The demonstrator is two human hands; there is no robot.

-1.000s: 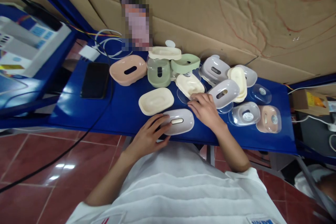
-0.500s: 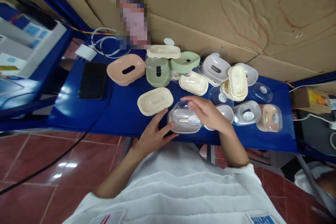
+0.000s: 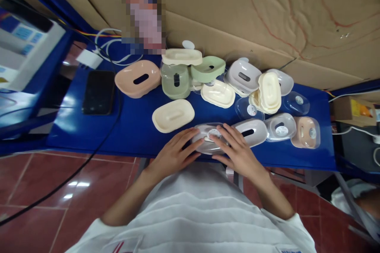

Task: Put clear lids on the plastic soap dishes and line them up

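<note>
A grey oval soap box with a clear lid (image 3: 204, 149) sits at the table's front edge, a round white sticker on its lid. My left hand (image 3: 175, 152) grips its left side, fingers reaching over the rim. From the right, my right hand (image 3: 237, 152) holds it, fingertips spread on the lid. Behind my left hand lies a cream oval tray (image 3: 173, 116). An open grey soap dish (image 3: 252, 132) with a dark slot stands just beyond my right hand. Further right are a lidded grey soap box (image 3: 280, 127) and a lidded peach one (image 3: 305, 132).
Peach (image 3: 138, 79) and green (image 3: 175, 83) soap dishes stand at the back beside stacked cream trays (image 3: 269, 91). Loose clear lids (image 3: 296, 102) lie to the right. At left are a black phone-like slab (image 3: 99, 92), a white charger (image 3: 89, 58) and a dark cable (image 3: 97, 150).
The clear lid, tilted under my right hand before, now lies level on the grey soap box. My right hand has come down to its right side; my left hand has closed in.
</note>
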